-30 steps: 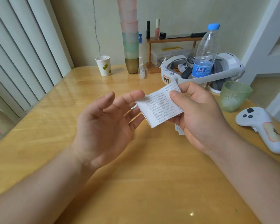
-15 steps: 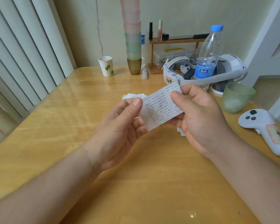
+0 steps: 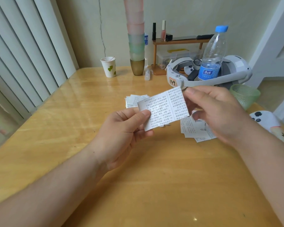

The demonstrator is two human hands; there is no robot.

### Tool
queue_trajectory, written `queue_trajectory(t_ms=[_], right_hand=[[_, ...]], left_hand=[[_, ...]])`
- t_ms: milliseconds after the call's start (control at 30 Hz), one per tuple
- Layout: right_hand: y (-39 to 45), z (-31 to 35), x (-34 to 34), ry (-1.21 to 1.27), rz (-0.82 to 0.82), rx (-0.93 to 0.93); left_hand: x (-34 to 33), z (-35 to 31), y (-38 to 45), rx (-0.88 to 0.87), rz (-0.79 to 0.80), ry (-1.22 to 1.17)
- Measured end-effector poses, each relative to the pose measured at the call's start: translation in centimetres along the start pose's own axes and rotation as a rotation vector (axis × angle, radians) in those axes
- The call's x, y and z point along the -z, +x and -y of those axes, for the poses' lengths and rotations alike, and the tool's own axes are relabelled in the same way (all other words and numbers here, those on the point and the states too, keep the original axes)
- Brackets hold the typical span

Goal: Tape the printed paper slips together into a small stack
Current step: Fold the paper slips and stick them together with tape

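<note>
A printed paper slip (image 3: 162,108) is held above the middle of the wooden counter (image 3: 56,128), its lower left corner pinched between thumb and fingers of the left hand (image 3: 121,136). The right hand (image 3: 215,115) hovers at the slip's right edge, fingers loosely curled; whether it grips the slip cannot be told. More slips (image 3: 134,99) lie on the counter behind, others (image 3: 193,130) under the right hand. A water bottle (image 3: 213,53) and a white headset (image 3: 220,74) stand at the far edge.
</note>
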State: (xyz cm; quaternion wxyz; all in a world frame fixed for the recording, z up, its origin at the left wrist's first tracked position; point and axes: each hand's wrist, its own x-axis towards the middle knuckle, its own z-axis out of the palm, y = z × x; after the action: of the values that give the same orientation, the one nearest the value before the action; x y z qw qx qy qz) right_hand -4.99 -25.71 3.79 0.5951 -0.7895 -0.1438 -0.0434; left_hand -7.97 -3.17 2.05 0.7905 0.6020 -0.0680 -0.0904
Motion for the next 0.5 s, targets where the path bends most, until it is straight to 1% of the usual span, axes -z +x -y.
queue_trajectory(t_ms=[67, 100, 167, 233, 300, 500], right_hand=[[0.4, -0.8, 1.8, -0.408, -0.047, 0.006], [0.7, -1.3, 2.6, -0.576, -0.053, -0.028], [1.1, -2.4, 3.9, -0.771, 0.008, -0.139], [1.4, -3.7, 4.8, -0.850, 0.099, -0.221], [1.8, -4.9, 5.3, -0.873, 0.153, -0.242], [2.9, -6.8, 5.4, -0.913, 0.198, -0.286]], left_hand=[[-0.1, -0.1, -0.1, 0.002, -0.002, 0.006], [-0.1, 0.0, 0.0, 0.004, -0.006, 0.005], [0.1, 0.1, 0.1, 0.007, -0.013, 0.004], [0.3, 0.2, 0.2, 0.007, -0.027, 0.009], [0.5, 0.4, 0.4, 0.004, -0.045, 0.007], [0.7, 0.6, 0.5, 0.012, -0.053, -0.002]])
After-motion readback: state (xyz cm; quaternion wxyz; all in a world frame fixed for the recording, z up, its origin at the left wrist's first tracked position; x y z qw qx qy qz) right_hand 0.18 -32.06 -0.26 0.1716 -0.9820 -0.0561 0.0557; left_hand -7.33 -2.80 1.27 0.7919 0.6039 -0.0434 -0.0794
